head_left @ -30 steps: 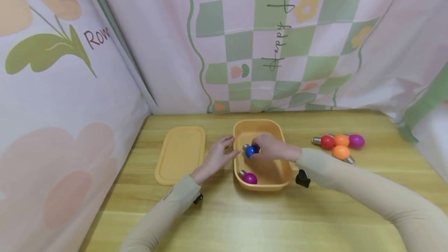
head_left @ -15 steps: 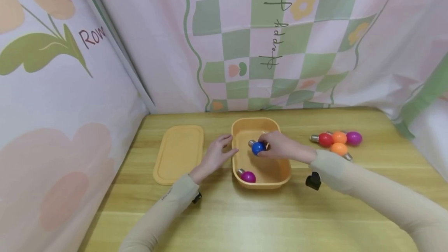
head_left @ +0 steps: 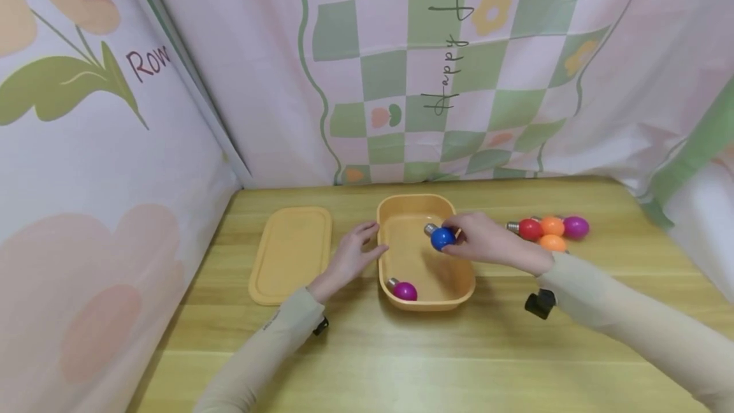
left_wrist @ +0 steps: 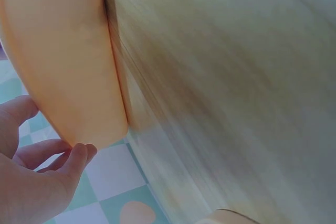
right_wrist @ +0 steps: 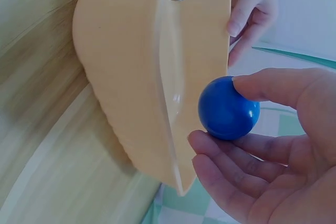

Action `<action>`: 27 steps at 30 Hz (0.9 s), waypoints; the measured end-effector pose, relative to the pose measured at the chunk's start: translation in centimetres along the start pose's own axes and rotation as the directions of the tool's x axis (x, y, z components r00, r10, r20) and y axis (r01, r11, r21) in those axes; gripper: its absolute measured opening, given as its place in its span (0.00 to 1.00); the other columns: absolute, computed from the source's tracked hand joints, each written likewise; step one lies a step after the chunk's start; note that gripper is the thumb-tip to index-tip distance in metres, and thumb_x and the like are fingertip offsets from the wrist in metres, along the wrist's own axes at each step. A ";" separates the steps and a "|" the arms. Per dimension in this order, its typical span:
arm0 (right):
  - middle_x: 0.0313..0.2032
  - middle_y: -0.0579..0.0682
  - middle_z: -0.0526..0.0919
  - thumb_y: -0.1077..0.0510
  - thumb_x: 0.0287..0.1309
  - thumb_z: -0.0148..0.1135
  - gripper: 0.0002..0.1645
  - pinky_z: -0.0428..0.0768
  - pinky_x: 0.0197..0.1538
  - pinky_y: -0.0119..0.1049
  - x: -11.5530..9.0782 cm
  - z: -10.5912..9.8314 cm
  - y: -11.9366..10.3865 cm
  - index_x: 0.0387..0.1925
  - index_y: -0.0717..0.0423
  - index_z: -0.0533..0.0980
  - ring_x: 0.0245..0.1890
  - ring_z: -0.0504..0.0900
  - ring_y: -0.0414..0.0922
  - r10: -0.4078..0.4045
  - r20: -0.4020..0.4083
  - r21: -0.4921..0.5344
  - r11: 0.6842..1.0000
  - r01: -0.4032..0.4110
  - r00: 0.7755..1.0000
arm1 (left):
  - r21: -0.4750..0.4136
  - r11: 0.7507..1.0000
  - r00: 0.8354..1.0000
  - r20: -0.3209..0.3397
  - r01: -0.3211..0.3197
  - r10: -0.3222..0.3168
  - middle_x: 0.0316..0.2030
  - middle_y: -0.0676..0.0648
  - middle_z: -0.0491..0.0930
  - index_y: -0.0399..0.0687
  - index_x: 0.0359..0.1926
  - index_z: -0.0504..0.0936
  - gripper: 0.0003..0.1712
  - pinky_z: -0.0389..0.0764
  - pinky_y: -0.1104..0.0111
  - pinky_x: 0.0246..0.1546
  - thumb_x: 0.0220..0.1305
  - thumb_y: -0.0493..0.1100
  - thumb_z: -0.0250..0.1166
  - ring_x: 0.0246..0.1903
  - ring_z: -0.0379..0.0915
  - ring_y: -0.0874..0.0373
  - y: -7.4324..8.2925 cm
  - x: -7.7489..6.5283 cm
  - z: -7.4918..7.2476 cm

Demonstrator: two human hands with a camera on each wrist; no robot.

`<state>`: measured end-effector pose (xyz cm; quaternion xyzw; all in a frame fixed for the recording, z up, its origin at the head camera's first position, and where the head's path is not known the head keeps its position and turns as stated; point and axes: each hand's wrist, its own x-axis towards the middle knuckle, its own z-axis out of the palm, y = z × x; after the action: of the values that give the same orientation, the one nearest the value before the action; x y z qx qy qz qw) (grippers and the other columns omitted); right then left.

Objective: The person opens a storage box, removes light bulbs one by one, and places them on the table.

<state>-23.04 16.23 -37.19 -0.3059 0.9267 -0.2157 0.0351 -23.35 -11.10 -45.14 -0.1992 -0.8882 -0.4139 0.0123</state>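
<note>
My right hand [head_left: 484,238] pinches a blue light bulb [head_left: 441,239] between thumb and fingers, over the right half of a yellow plastic box [head_left: 438,306]. The bulb's metal screw base points up and left in the head view; the right wrist view shows its round blue globe [right_wrist: 226,109]. Inside the box, a magenta bulb [head_left: 405,291] lies in the near left corner. At the box's left side, my left hand [head_left: 351,253] touches the rim with loosely bent fingers and thumb apart, as the left wrist view shows at the wall [left_wrist: 79,77].
A yellow lid [head_left: 292,255] lies flat on the wooden table, left of the box. To the right sits a cluster of bulbs: a red one [head_left: 530,229], two orange ones [head_left: 553,226] and a purple one [head_left: 576,227]. Printed curtains [head_left: 378,75] hang behind the table.
My right hand has lifted the blue bulb off the box's inside and carried it rightward. My left hand stays at the left rim. The magenta bulb keeps its place.
</note>
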 end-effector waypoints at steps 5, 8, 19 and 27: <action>0.37 0.58 0.87 0.59 0.53 0.71 0.18 0.89 0.35 0.35 -1.1 -0.6 0.4 0.43 0.67 0.81 0.33 0.85 0.44 0.025 -0.030 0.013 1.000 -0.025 0.999 | 0.006 1.000 1.000 0.001 -0.003 0.003 0.68 0.32 0.68 0.30 0.65 0.70 0.33 0.82 0.55 0.61 0.66 0.45 0.66 0.58 0.76 0.37 0.0 0.0 0.0; 0.35 0.56 0.88 0.59 0.53 0.72 0.17 0.89 0.35 0.36 -1.8 -1.0 0.7 0.42 0.66 0.81 0.32 0.85 0.44 0.010 -0.072 0.013 1.000 -0.009 0.997 | 0.011 1.000 1.000 0.002 -0.005 0.005 0.68 0.32 0.68 0.30 0.65 0.70 0.33 0.82 0.56 0.60 0.66 0.45 0.66 0.58 0.77 0.38 0.0 -0.1 0.0; 0.36 0.58 0.88 0.58 0.52 0.73 0.20 0.89 0.33 0.37 -3.9 -2.5 2.5 0.44 0.67 0.81 0.31 0.86 0.43 0.032 -0.116 -0.013 0.999 -0.034 0.993 | 0.006 1.000 1.000 0.001 -0.005 0.005 0.68 0.33 0.68 0.31 0.66 0.69 0.33 0.82 0.57 0.60 0.67 0.46 0.66 0.59 0.76 0.38 -0.2 0.1 0.0; 0.37 0.59 0.88 0.58 0.51 0.74 0.21 0.89 0.35 0.43 -5.7 -3.2 4.1 0.44 0.67 0.80 0.33 0.86 0.47 0.065 -0.141 -0.053 0.996 -0.073 0.988 | 0.003 1.000 1.000 -0.003 0.010 -0.010 0.68 0.33 0.68 0.31 0.66 0.69 0.33 0.82 0.56 0.61 0.66 0.44 0.66 0.59 0.76 0.38 -0.1 0.2 0.1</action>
<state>-21.28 23.74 -36.40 -0.2587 0.9427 -0.2083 -0.0312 -23.52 -11.03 -45.25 -0.1940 -0.8898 -0.4128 0.0117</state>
